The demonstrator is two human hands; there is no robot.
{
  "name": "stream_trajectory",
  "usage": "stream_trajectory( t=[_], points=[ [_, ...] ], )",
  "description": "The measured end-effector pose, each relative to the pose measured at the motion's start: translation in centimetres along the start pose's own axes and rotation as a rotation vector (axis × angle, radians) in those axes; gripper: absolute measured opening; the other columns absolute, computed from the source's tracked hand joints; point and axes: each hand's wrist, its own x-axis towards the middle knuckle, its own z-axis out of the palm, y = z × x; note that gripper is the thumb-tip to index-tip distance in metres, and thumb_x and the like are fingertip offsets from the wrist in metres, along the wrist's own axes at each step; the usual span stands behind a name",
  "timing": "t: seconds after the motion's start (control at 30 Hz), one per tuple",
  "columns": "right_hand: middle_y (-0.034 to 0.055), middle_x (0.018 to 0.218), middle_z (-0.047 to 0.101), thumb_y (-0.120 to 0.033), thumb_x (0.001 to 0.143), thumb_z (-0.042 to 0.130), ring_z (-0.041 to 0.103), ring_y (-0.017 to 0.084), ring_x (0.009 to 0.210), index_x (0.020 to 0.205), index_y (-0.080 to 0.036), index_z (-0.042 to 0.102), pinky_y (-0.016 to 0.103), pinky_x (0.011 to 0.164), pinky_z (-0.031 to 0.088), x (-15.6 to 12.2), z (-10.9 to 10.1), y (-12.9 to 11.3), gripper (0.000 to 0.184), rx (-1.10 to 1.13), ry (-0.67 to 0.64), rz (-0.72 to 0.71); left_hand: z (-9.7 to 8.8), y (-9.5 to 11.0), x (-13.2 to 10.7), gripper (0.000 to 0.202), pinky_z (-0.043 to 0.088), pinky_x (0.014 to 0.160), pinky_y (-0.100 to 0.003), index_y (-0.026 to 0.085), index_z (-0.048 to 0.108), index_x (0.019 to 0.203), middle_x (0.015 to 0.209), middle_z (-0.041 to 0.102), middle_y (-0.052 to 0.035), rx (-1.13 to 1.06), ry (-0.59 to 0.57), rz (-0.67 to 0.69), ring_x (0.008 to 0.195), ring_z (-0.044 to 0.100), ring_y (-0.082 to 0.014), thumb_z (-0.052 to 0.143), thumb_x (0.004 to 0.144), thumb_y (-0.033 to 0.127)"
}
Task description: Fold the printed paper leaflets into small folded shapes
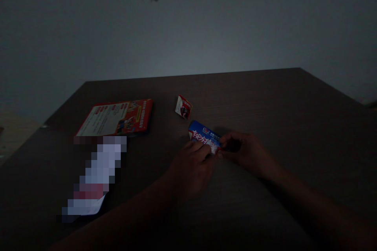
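Observation:
A small blue printed card [204, 132] with white and pink lettering lies at a slant on the table between my hands. Whether it is a single sheet or a flat packet, I cannot tell. My left hand [193, 166] is closed over its near side, fingers curled and covering part of the print. At its right end, the thumb and forefinger of my right hand [246, 151] pinch a corner with a bit of red edge showing. Just beyond the card, a small bent red-and-white printed piece [183, 107] rests with one side raised.
A red printed booklet or flat box [118, 117] with a white text panel lies at the left. Nearer me is a bright, pixelated object like a phone [96, 180]. The dark wood-grain table [235, 90] meets a grey wall [206, 19]; light is dim.

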Motion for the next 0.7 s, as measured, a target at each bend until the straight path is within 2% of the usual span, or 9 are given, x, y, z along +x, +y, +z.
stream_trajectory(
  t=[0.2,0.4,0.57,0.7],
  points=[
    [0.0004,0.078,0.069,-0.026,0.067,0.072,0.063,0.017,0.07,0.084,-0.02,0.064,0.028,0.063,0.048,0.05,-0.07,0.14,0.021,-0.038,0.0,0.006,0.27,-0.06,0.09,0.026,0.042,0.075,-0.037,0.017,0.059,0.11,0.097,0.06,-0.0075,-0.01,0.012,0.01,0.092,0.052,-0.0228,0.045,0.089,0.021],
    [0.0,0.074,0.068,-0.027,0.066,0.072,0.062,0.016,0.066,0.084,-0.02,0.064,0.027,0.06,0.047,0.09,0.12,0.11,0.021,-0.087,0.022,-0.048,0.41,-0.07,0.09,0.022,0.042,0.075,-0.035,0.015,0.063,0.097,0.092,0.061,-0.0069,-0.013,0.055,0.011,0.088,0.052,-0.0208,0.043,0.09,0.02],
    [0.001,0.075,0.068,-0.029,0.066,0.073,0.063,0.016,0.065,0.086,-0.019,0.064,0.026,0.059,0.047,0.11,0.37,-0.05,0.024,-0.187,0.058,-0.101,0.16,-0.01,0.28,0.019,0.042,0.074,-0.034,0.015,0.063,0.084,0.086,0.061,-0.0059,-0.012,0.03,-0.004,0.085,0.053,-0.0198,0.045,0.088,0.019],
    [0.0021,0.077,0.069,-0.029,0.067,0.071,0.063,0.016,0.064,0.088,-0.018,0.064,0.027,0.059,0.047,0.2,0.57,0.05,0.024,-0.213,0.073,-0.134,0.13,-0.02,0.31,0.018,0.043,0.073,-0.034,0.014,0.062,0.088,0.085,0.061,-0.0058,-0.006,0.028,-0.007,0.084,0.053,-0.0199,0.046,0.087,0.019]
  ],
)
